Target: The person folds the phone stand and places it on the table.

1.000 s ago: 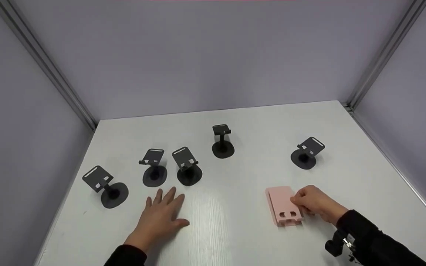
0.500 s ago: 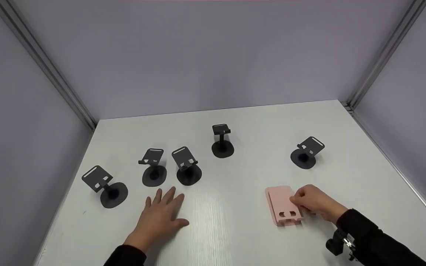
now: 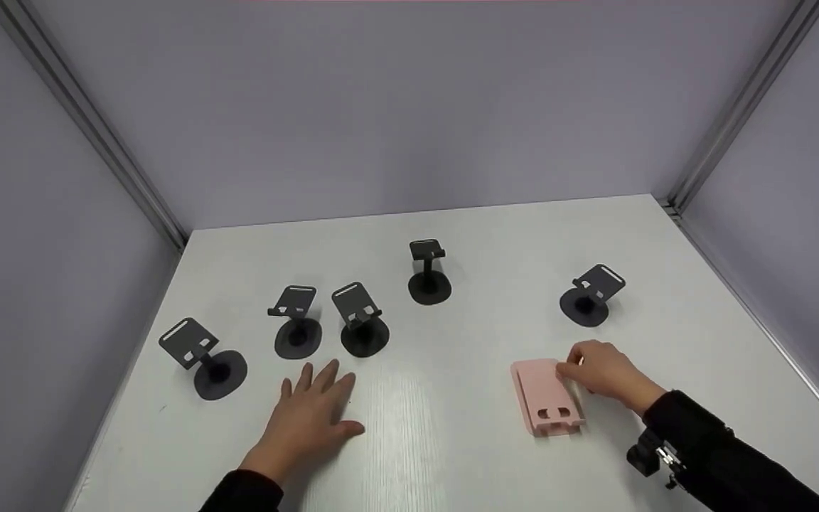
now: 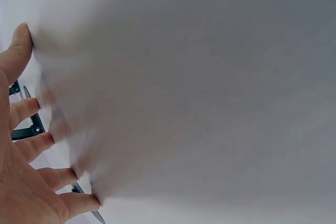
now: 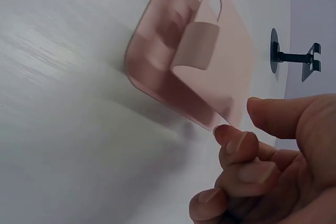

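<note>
I see my right hand (image 3: 605, 373) at the far right edge of the folded pink stand (image 3: 546, 395), fingers (image 5: 239, 145) curled, tips just touching or a hair off that edge; I cannot tell a firm pinch. The stand lies flat on the table (image 3: 452, 441), just left of those fingers. It looks light, stiff, smooth plastic, hinged, so I'd pinch the long side edges. My left hand (image 3: 308, 419) lies spread flat.

No text, label, brand, number or sign can be read in any view. The pink phone stand (image 3: 544, 395), the black phone stands (image 3: 363, 320) and the white table (image 3: 452, 441) all show plain, unmarked surfaces.
</note>
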Demonstrator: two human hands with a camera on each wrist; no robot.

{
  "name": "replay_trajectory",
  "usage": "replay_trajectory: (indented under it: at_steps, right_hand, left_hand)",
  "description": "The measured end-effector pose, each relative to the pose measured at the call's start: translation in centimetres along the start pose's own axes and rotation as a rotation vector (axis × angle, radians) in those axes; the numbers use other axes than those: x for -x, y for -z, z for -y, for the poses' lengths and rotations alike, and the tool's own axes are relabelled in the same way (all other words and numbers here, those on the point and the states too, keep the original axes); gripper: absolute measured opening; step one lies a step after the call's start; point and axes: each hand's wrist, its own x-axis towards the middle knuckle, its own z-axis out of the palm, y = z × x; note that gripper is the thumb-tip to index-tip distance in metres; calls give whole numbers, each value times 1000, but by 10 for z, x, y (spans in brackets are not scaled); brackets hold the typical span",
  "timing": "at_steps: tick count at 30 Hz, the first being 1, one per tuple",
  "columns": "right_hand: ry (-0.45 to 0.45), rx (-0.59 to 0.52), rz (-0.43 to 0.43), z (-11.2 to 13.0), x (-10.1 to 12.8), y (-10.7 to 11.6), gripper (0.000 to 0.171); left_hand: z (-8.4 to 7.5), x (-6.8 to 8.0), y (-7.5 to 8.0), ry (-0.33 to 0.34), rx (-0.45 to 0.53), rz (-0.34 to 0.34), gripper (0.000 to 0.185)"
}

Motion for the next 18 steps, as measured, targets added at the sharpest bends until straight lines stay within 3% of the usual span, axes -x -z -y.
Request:
replay_trajectory:
  at_steps: [9, 18]
  right_hand:
    - [126, 79, -166, 29, -12, 10, 21]
    - [217, 77, -201, 63, -32, 11, 24]
  left_hand:
    - [-1, 0, 2, 5, 13, -1, 81]
    - [-2, 2, 3, 13, 30, 3, 81]
